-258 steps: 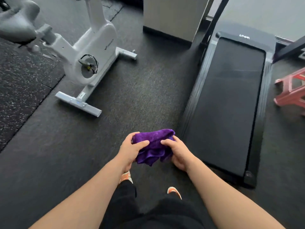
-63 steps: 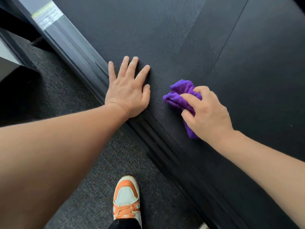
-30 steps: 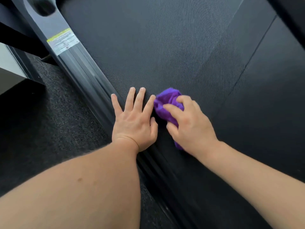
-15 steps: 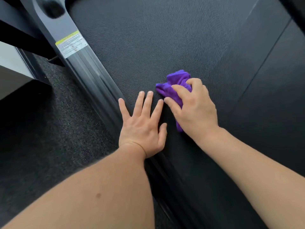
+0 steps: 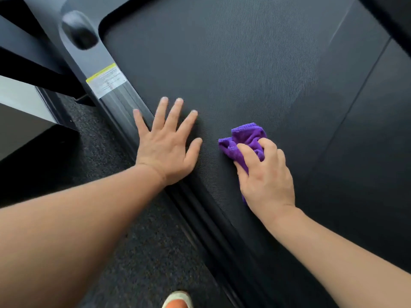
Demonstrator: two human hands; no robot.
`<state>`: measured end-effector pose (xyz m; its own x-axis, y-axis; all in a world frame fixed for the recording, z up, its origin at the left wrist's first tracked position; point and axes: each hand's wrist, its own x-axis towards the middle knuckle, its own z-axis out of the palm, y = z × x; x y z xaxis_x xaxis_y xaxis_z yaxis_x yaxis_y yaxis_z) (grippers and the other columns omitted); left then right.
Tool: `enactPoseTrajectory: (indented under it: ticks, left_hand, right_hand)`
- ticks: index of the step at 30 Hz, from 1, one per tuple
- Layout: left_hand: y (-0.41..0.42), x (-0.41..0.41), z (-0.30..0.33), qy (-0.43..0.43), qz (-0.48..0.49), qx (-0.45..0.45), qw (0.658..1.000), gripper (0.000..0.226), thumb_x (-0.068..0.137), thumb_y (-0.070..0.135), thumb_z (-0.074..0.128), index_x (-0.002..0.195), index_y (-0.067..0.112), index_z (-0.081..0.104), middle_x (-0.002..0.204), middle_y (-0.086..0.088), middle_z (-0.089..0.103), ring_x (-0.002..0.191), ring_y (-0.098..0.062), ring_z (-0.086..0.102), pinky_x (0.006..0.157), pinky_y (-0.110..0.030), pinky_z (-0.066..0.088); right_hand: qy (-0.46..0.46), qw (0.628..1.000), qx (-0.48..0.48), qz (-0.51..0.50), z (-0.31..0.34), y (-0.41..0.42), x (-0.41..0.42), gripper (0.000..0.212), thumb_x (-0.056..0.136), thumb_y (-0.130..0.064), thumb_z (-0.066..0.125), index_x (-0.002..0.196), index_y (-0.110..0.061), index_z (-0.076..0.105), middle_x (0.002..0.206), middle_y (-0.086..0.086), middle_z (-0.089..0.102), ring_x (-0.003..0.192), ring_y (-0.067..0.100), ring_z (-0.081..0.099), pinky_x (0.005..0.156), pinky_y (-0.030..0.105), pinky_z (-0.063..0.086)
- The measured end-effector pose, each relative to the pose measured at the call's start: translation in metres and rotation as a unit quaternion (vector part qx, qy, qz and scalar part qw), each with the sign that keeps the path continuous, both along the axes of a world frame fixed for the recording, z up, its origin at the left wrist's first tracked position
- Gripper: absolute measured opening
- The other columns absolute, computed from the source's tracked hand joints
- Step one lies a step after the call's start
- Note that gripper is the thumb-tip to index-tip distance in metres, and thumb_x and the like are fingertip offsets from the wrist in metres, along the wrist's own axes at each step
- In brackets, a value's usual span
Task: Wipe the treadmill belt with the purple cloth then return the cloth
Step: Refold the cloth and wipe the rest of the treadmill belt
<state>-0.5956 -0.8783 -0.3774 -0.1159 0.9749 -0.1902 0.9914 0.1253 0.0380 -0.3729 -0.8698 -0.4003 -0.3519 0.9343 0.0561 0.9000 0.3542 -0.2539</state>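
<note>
- Head view, looking down along the treadmill belt; its dark ribbed surface fills most of the frame, with a thin seam line running diagonally on the far right
- Left hand lies palm-down at the belt's left edge; its fingers are spread wide and flat, the little finger over the grooved side rail, the rest on the belt
- Right hand presses the purple cloth onto the belt, just beside the left hand but apart from it; its fingers are curled together over the bunched fabric, thumb tucked along the cloth's left side
- Most of the cloth is bunched ahead of the knuckles; a small strip shows below the palm near the wrist
- A white and yellow warning label sits on the rail ahead of the left hand; a rounded dark bump lies farther up
- Speckled floor mat lies left of the rail; an orange and white shoe toe shows at the bottom edge
</note>
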Motion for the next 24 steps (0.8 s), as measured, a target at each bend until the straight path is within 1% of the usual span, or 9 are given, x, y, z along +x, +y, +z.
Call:
enactPoseTrajectory:
  ticks: [2,4,6,9,12,14,17,21,24]
  left_hand:
    - [0.008,0.001,-0.003,0.001,0.022,-0.009,1.0,0.071,0.092,0.061,0.018,0.158,0.032,0.025,0.169,-0.004,0.012,0.156,-0.029,0.001,0.114,-0.075,-0.003]
    - [0.008,0.003,-0.005,0.001,0.021,-0.01,1.0,0.07,0.092,0.059,0.019,0.157,0.033,0.027,0.168,-0.005,0.017,0.156,-0.029,0.007,0.115,-0.075,0.0]
    - [0.006,0.002,-0.005,-0.003,0.023,-0.004,1.0,0.068,0.093,0.056,0.021,0.156,0.032,0.03,0.168,-0.005,0.019,0.156,-0.029,0.009,0.114,-0.076,0.001]
    - [0.009,0.0,-0.004,-0.007,0.026,-0.008,1.0,0.067,0.093,0.054,0.021,0.157,0.033,0.027,0.168,-0.005,0.017,0.156,-0.029,0.006,0.115,-0.075,-0.002]
    - [0.008,0.001,-0.005,-0.01,0.019,-0.009,1.0,0.067,0.093,0.054,0.023,0.156,0.031,0.03,0.168,-0.006,0.02,0.156,-0.03,0.01,0.114,-0.076,0.001]
    - [0.009,0.001,-0.005,-0.009,0.018,-0.012,1.0,0.067,0.093,0.054,0.025,0.155,0.03,0.035,0.167,-0.007,0.023,0.155,-0.031,0.014,0.113,-0.077,0.002]
    - [0.009,0.001,-0.003,-0.013,0.017,-0.01,1.0,0.067,0.093,0.056,0.028,0.154,0.028,0.038,0.166,-0.009,0.026,0.155,-0.033,0.016,0.113,-0.077,0.002]
    - [0.008,0.001,-0.003,-0.024,0.014,0.002,1.0,0.067,0.094,0.055,0.029,0.153,0.026,0.04,0.164,-0.011,0.029,0.154,-0.034,0.018,0.113,-0.077,0.002]
    - [0.008,0.001,-0.003,-0.03,0.02,-0.004,0.999,0.067,0.095,0.056,0.027,0.154,0.027,0.037,0.166,-0.01,0.026,0.155,-0.033,0.015,0.114,-0.076,-0.002]
  right_hand:
    - [0.01,1.0,-0.002,-0.004,0.002,0.0,0.001,0.04,0.086,-0.037,0.066,0.124,-0.022,0.064,0.122,0.015,0.055,0.084,0.031,0.051,0.055,0.04,0.051]
    - [0.033,0.999,-0.008,-0.005,0.004,0.002,0.002,0.037,0.09,-0.039,0.06,0.122,-0.022,0.066,0.12,0.013,0.055,0.087,0.031,0.053,0.055,0.039,0.05]
    - [0.069,0.997,-0.021,-0.032,0.008,0.005,0.003,0.037,0.09,-0.039,0.06,0.122,-0.021,0.066,0.12,0.011,0.053,0.093,0.031,0.055,0.057,0.041,0.052]
    - [0.117,0.987,-0.034,-0.108,0.015,0.028,-0.008,0.039,0.09,-0.038,0.061,0.124,-0.021,0.063,0.125,0.013,0.047,0.107,0.034,0.052,0.071,0.047,0.053]
    - [0.133,0.98,-0.033,-0.142,0.016,0.073,-0.039,0.038,0.094,-0.041,0.058,0.128,-0.023,0.06,0.13,0.012,0.043,0.115,0.031,0.046,0.082,0.047,0.049]
    - [0.131,0.987,-0.021,-0.092,0.019,0.093,-0.065,0.038,0.093,-0.042,0.058,0.127,-0.024,0.061,0.127,0.01,0.046,0.11,0.03,0.049,0.078,0.045,0.05]
    - [0.096,0.995,0.003,0.004,0.019,0.091,-0.081,0.037,0.09,-0.042,0.061,0.122,-0.023,0.065,0.121,0.011,0.054,0.097,0.031,0.055,0.067,0.041,0.052]
    - [0.079,0.993,-0.022,0.088,0.02,0.056,-0.05,0.039,0.091,-0.045,0.052,0.121,-0.024,0.067,0.12,0.009,0.055,0.095,0.029,0.057,0.06,0.039,0.055]
    - [0.078,0.992,-0.035,0.094,0.022,0.035,-0.03,0.036,0.091,-0.042,0.056,0.12,-0.024,0.068,0.118,0.008,0.055,0.096,0.03,0.058,0.058,0.039,0.055]
